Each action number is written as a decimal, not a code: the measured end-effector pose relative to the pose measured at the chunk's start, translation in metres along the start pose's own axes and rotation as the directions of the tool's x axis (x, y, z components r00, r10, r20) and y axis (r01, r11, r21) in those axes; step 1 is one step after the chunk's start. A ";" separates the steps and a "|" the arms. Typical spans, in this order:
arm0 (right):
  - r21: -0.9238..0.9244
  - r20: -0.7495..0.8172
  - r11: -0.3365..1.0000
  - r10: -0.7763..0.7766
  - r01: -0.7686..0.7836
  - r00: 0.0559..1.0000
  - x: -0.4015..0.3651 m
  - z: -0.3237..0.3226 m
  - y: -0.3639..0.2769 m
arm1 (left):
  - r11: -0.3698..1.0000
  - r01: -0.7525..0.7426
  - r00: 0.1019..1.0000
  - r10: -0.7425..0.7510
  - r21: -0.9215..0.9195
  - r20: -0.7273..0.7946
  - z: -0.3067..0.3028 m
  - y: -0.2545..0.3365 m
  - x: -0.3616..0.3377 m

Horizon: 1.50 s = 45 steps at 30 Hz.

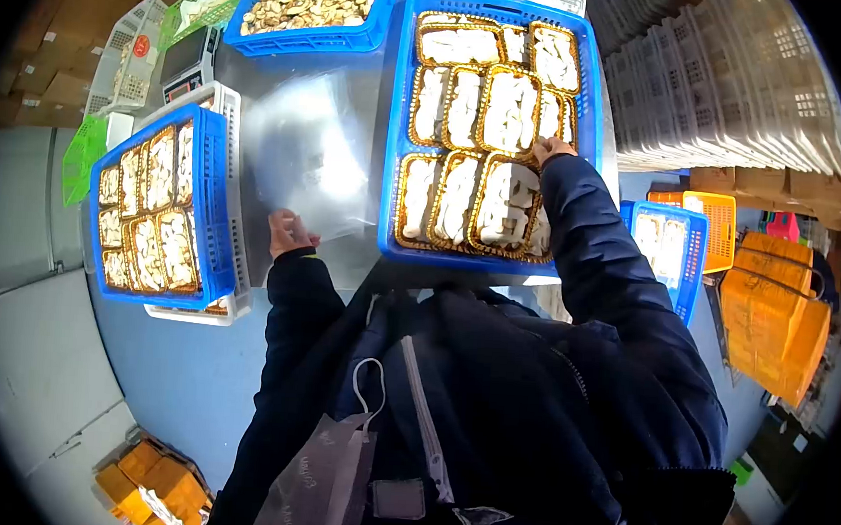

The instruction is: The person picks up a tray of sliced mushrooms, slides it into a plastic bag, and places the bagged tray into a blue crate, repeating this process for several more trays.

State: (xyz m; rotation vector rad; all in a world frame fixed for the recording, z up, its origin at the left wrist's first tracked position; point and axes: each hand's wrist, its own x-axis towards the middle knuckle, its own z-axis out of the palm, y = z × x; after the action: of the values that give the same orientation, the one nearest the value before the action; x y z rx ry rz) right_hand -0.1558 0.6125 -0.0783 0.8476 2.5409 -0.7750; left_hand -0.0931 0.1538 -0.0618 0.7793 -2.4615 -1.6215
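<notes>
Along steel table (348, 266), past left hand (292, 233), loosely curled with hold unclear, to tray (510, 109) in blue crate (404, 98), middle row, probably light, bendy and spillable, best held by both rims, pointing lengthwise straight ahead, with right hand (552, 152) nearly closed at its near right corner, grip uncertain.

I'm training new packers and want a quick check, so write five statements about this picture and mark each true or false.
1. The right hand reaches into the large blue crate of filled trays. True.
2. The left hand is in that crate too. False: it is by the metal table, outside the crate.
3. The left blue crate holds filled trays. True.
4. The top blue crate holds trays. False: loose pieces fill it.
5. White crates are stacked upper right. True.
</notes>
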 end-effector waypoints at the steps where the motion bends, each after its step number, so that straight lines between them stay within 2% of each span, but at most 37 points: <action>1: 0.012 0.015 1.000 0.004 -0.004 1.000 -0.003 -0.003 -0.003 | 0.997 0.047 0.999 -0.048 0.054 0.011 0.000 0.003 -0.003; 5: 0.053 -0.088 0.996 -0.062 0.067 0.994 0.005 0.006 0.003 | 0.972 0.020 0.997 -0.036 0.232 0.062 -0.003 -0.014 0.006; 6: 0.035 -0.135 0.994 -0.100 0.106 0.986 0.014 0.012 0.012 | 0.972 0.051 0.996 -0.066 0.229 0.060 -0.003 -0.013 0.007; 7: 0.259 -0.042 0.959 -0.107 0.114 0.993 0.056 0.038 0.039 | 0.971 0.080 0.994 -0.095 0.225 0.057 -0.003 -0.009 0.007; 9: 0.318 -0.119 0.933 -0.136 0.167 0.984 0.055 0.038 0.039 | 0.981 0.093 0.992 -0.105 0.171 0.064 -0.001 -0.009 0.010; 10: 0.423 -0.130 0.885 -0.156 0.197 0.979 0.066 0.043 0.044 | 0.990 0.076 0.994 -0.085 0.120 0.071 0.000 -0.014 0.011; 11: 0.451 -0.168 0.855 -0.199 0.255 0.965 0.075 0.048 0.052 | 0.996 0.059 0.995 -0.064 0.070 0.074 0.001 -0.018 0.013; 12: 0.475 -0.207 0.822 -0.241 0.313 0.948 0.080 0.051 0.056 | 0.990 0.066 0.995 -0.074 0.121 0.064 0.001 0.000 0.008; 13: 0.536 -0.220 0.763 -0.286 0.361 0.932 0.065 0.040 0.044 | 0.993 0.103 0.994 -0.105 0.052 0.042 0.004 0.003 0.008; 14: 0.932 -0.048 0.350 -0.145 0.097 0.988 0.084 0.044 0.048 | 0.994 0.110 0.993 -0.109 -0.015 0.055 0.004 0.001 0.011; 15: 0.957 0.194 -0.197 -0.112 -0.213 0.975 0.105 0.049 0.055 | 0.990 0.116 0.991 -0.110 -0.081 0.070 0.004 -0.001 0.014; 16: 0.958 -0.119 0.228 -0.225 0.171 0.967 0.088 0.048 0.046 | 0.995 0.089 0.995 -0.087 -0.052 0.047 0.003 0.004 0.013; 17: 0.644 -0.345 0.529 -0.444 0.552 0.827 0.060 0.035 0.038 | 0.998 0.061 0.998 -0.060 -0.026 0.032 0.006 0.010 0.011; 18: 0.769 -0.208 0.491 -0.413 0.409 0.887 0.034 0.020 0.025 | 0.992 0.088 0.996 -0.085 -0.087 0.034 0.007 0.012 0.011; 19: 0.759 -0.190 0.502 -0.437 0.414 0.879 0.022 0.013 0.022 | 0.995 0.059 0.997 -0.055 -0.084 0.046 0.007 0.018 0.010; 21: 0.693 -0.239 0.474 -0.559 0.543 0.794 -0.016 0.002 0.005 | 0.999 0.038 0.999 -0.039 0.011 0.034 0.011 0.013 0.014; 23: 0.699 -0.145 0.465 -0.652 0.544 0.744 -0.071 -0.013 -0.024 | 0.988 -0.065 0.997 0.060 0.138 0.037 0.010 0.009 0.018; 24: 0.774 -0.070 0.446 -0.645 0.449 0.761 -0.087 -0.005 -0.031 | 0.974 -0.112 0.993 0.106 0.198 0.044 0.010 0.006 0.019; 25: 0.779 0.012 0.486 -0.643 0.396 0.766 -0.110 0.000 -0.040 | 0.974 -0.105 0.992 0.088 0.199 0.090 0.010 0.001 0.023; 26: 0.751 0.041 0.506 -0.677 0.425 0.734 -0.138 0.003 -0.056 | 0.975 -0.098 0.988 0.072 0.199 0.134 0.011 -0.003 0.030; 27: 0.805 0.095 0.463 -0.718 0.371 0.690 -0.150 0.024 -0.058 | 0.975 -0.091 0.983 0.055 0.201 0.176 0.009 -0.006 0.034; 28: 0.817 0.223 0.514 -0.700 0.261 0.678 -0.176 0.028 -0.074 | 0.951 -0.038 0.983 -0.018 0.306 0.180 0.002 0.030 0.018; 29: 0.842 0.233 0.461 -0.778 0.279 0.583 -0.186 0.047 -0.076 | 0.942 -0.063 0.981 -0.002 0.329 0.194 -0.004 0.038 0.012; 30: 0.802 0.303 0.539 -0.737 0.256 0.604 -0.208 0.050 -0.091 | 0.949 -0.108 0.976 0.045 0.295 0.214 -0.008 0.037 0.011; 33: 0.833 0.403 0.528 -0.782 0.164 0.475 -0.235 0.084 -0.107 | 0.966 -0.235 0.946 0.203 0.106 0.254 -0.025 0.017 0.014; 35: 0.814 0.458 0.566 -0.763 0.130 0.456 -0.246 0.094 -0.115 | 0.957 -0.290 0.922 0.286 -0.024 0.261 -0.039 0.008 0.016; 36: 0.802 0.468 0.581 -0.757 0.141 0.457 -0.248 0.095 -0.119 | 0.945 -0.315 0.910 0.326 -0.084 0.257 -0.045 0.005 0.017; 37: 0.744 0.542 0.659 -0.690 0.107 0.480 -0.258 0.081 -0.130 | 0.930 -0.342 0.896 0.366 -0.136 0.250 -0.050 0.003 0.020; 39: 0.764 0.509 0.631 -0.717 0.133 0.476 -0.252 0.093 -0.122 | 0.894 -0.393 0.870 0.437 -0.216 0.228 -0.062 0.000 0.020; 40: 0.742 0.542 0.667 -0.655 0.066 0.526 -0.260 0.086 -0.126 | 0.869 -0.437 0.850 0.484 -0.234 0.208 -0.067 0.001 0.021; 41: 0.764 0.445 0.613 -0.727 0.202 0.522 -0.250 0.098 -0.114 | 0.841 -0.494 0.828 0.532 -0.221 0.174 -0.070 0.002 0.020; 42: 0.755 0.450 0.632 -0.692 0.174 0.565 -0.256 0.091 -0.117 | 0.809 -0.552 0.802 0.581 -0.200 0.137 -0.074 0.004 0.017; 43: 0.745 0.454 0.651 -0.653 0.143 0.606 -0.262 0.085 -0.120 | 0.778 -0.621 0.773 0.628 -0.094 0.088 -0.079 0.016 0.007; 44: 0.778 0.391 0.602 -0.691 0.183 0.608 -0.250 0.099 -0.107 | 0.761 -0.642 0.766 0.638 0.094 0.073 -0.085 0.030 -0.005; 45: 0.811 0.333 0.560 -0.681 0.170 0.652 -0.254 0.098 -0.108 | 0.731 -0.663 0.743 0.669 0.159 0.026 -0.084 0.033 -0.005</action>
State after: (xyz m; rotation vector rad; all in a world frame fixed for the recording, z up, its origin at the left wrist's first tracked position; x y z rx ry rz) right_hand -0.0167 0.3695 0.0080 -0.0211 1.7680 -1.9575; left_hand -0.0711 0.0963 0.0041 -0.1070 -2.4336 -1.1290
